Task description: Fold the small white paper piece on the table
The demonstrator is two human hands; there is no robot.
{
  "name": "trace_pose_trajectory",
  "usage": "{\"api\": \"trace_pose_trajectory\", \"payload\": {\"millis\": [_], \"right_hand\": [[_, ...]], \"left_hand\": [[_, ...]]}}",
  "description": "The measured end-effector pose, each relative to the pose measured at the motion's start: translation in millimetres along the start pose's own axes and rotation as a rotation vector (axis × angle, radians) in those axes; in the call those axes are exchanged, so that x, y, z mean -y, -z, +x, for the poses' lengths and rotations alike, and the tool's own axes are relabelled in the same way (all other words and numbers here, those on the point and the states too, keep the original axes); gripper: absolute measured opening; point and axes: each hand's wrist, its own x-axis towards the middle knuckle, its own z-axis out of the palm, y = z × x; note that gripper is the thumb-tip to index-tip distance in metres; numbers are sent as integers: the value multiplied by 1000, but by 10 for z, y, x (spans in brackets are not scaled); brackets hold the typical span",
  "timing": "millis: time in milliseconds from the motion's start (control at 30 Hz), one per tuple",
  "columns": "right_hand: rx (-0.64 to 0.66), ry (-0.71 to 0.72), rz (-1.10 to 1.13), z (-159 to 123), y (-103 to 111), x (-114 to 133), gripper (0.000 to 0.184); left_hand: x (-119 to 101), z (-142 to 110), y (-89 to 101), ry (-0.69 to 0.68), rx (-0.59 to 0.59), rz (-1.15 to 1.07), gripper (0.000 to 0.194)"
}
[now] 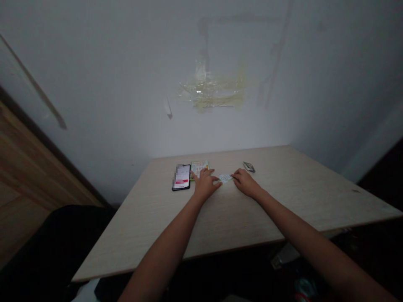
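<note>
A small, flat printed piece (224,178), whitish with green edges, lies on the table between my two hands. My left hand (205,184) rests with its fingers spread, the thumb and index finger by the left edge of that piece. Its other fingers reach over a printed leaflet (199,166) with a green border, hiding part of it. My right hand (245,182) is closed, thumb and fingers pinched at the right edge of the small printed piece. Exactly how firmly it grips is too small to tell.
Left of the leaflet lies a smartphone (181,178) with its screen lit. A small crumpled-looking packet (249,167) sits beyond my right hand. The pale wooden table (151,218) meets a wall (126,105) bearing old tape (217,94). Dark items show below the table's front edge.
</note>
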Motion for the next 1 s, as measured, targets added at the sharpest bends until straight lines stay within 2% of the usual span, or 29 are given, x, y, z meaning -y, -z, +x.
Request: {"api": "trace_pose_trajectory", "payload": {"millis": [200, 400, 567, 733, 1000], "right_hand": [[-9, 25, 200, 19, 1, -60, 27], [-39, -13, 264, 25, 2, -52, 27], [-4, 34, 116, 24, 59, -25, 26], [13, 136, -69, 33, 128, 18, 22], [10, 163, -105, 51, 141, 31, 17]], "left_hand": [[-8, 4, 26, -29, 42, 1, 36], [5, 16, -13, -21, 54, -20, 35], [16, 15, -43, 11, 65, -17, 37], [15, 23, -24, -17, 58, 9, 36], [-10, 21, 3, -37, 17, 25, 32]]}}
